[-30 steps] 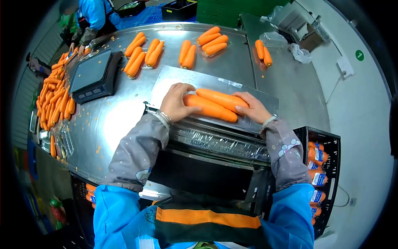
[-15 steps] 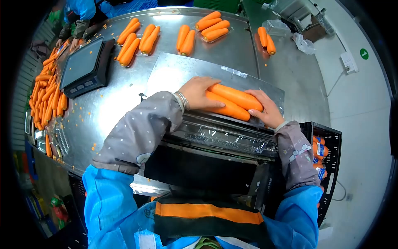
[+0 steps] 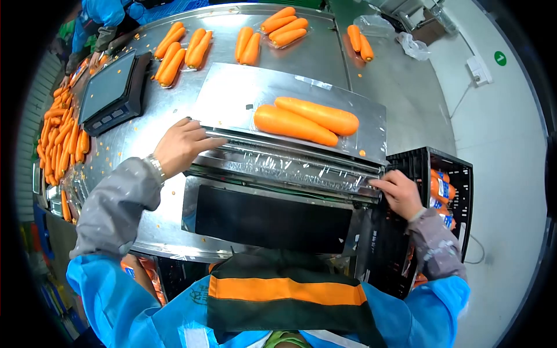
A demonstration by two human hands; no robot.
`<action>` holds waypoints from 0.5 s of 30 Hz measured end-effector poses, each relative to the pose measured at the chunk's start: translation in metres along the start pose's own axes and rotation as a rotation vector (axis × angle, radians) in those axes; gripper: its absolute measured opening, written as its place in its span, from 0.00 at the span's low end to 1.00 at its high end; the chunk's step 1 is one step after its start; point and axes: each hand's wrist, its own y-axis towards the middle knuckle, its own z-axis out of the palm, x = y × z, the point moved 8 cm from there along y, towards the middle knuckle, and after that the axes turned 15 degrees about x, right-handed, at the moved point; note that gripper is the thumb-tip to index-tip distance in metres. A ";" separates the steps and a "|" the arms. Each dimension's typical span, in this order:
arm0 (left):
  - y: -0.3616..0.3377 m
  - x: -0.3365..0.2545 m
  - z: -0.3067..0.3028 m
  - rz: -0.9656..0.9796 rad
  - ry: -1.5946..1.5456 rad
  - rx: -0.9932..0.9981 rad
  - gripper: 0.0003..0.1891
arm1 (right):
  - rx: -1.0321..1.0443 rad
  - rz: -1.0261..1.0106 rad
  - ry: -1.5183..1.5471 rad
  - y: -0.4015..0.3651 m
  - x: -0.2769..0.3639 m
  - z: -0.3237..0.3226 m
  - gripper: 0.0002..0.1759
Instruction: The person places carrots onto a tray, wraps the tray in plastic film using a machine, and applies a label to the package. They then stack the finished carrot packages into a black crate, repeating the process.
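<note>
- Both hands have let go of the two carrots (image 3: 304, 119) since a second ago. They have drawn back toward the body, one to each end of the film roll (image 3: 284, 167), and the carrots now lie alone.
- Nearest, the right hand (image 3: 399, 194) sits at the right end of the film roll with its fingers curled at the film's edge. Whether they pinch the film or only touch it, I cannot tell.
- At the opposite end, the left hand (image 3: 183, 145) rests with fingers stretched forward and flat on the metal bar, with nothing visibly held.
- The hands are probably spread this wide because the film spans the whole gap between them, and contact at both ends would keep it even.
- Just beside the right hand, a black crate (image 3: 458, 174) holds wrapped carrots (image 3: 442, 191) with labels, set within easy reach on that side.
- Beyond the roll, the two carrots lie side by side and touching on the steel plate (image 3: 226, 98), roughly parallel to the roll. A clear sheet seems to lie around them.
- Left of the plate, a scale (image 3: 110, 93) stands on the surface (image 3: 145, 168), with a heap of loose carrots (image 3: 64, 139) along the left edge.
- Farthest off, small carrot groups (image 3: 174, 52) lie apart in a row, seemingly already portioned, and another person's sleeve (image 3: 98, 32) shows at the far left corner.
</note>
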 end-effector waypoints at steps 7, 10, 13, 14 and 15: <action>0.028 -0.007 0.037 -0.019 -0.271 -0.001 0.16 | -0.169 0.073 0.357 0.016 -0.011 0.033 0.09; 0.003 0.006 0.042 -0.144 -0.663 0.093 0.12 | -0.113 0.266 1.330 -0.022 -0.042 0.056 0.04; -0.014 0.032 0.031 -0.259 -1.597 0.111 0.14 | -0.336 0.065 1.759 -0.036 -0.047 0.006 0.07; -0.010 0.047 0.019 -0.221 -1.719 -0.034 0.16 | -0.430 -0.149 1.763 -0.032 -0.056 -0.020 0.07; 0.002 0.060 0.002 -0.151 -1.912 -0.344 0.14 | -0.672 -0.070 1.818 -0.033 -0.078 -0.033 0.09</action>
